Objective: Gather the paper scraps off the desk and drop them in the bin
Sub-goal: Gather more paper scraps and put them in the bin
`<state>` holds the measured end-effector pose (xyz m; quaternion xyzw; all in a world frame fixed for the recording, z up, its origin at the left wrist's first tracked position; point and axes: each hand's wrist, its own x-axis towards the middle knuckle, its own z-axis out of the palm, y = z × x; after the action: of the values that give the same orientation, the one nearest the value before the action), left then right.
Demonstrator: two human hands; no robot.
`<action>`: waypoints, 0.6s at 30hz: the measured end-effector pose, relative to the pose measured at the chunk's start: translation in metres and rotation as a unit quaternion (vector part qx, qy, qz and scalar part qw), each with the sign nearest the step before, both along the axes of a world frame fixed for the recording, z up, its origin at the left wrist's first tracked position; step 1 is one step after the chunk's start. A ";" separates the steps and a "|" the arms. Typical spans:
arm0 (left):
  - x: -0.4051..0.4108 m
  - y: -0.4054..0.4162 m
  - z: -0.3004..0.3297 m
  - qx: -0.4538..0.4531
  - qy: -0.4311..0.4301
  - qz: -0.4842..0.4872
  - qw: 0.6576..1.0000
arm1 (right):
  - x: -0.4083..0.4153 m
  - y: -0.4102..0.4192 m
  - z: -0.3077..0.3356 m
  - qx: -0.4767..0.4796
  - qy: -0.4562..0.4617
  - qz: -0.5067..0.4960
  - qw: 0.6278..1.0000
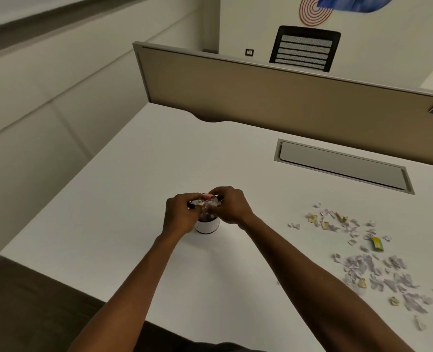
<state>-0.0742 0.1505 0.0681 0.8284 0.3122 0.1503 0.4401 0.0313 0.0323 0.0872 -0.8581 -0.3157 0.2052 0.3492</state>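
A small white bin (207, 226) with a dark rim stands on the white desk (139, 153). Both hands meet right over its mouth. My left hand (178, 215) and my right hand (232, 207) have curled fingers around a bunch of paper scraps (207, 205), white and pale purple with a pink piece on top. The hands hide most of the bin's opening. More loose scraps (378, 273), pale purple, white and tan, lie scattered on the desk at the right.
A yellow packet (377, 243) lies among the scattered scraps. A grey cable hatch (342, 165) is set into the desk at the back right. A beige partition (274, 97) closes off the far edge. The desk's left edge drops off to the floor.
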 end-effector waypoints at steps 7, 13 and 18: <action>0.001 -0.001 0.001 0.033 -0.006 -0.055 0.998 | -0.007 0.006 0.004 -0.040 -0.061 0.017 0.997; -0.006 -0.001 -0.001 0.002 -0.001 -0.056 0.998 | -0.015 -0.004 0.002 0.015 -0.071 0.014 0.997; -0.014 -0.005 0.003 0.045 -0.052 -0.047 0.997 | -0.023 -0.038 -0.013 0.100 -0.028 -0.117 0.988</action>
<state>-0.0880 0.1451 0.0712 0.8522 0.2423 0.1858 0.4249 0.0081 -0.0053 0.0746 -0.8553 -0.2416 0.1068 0.4457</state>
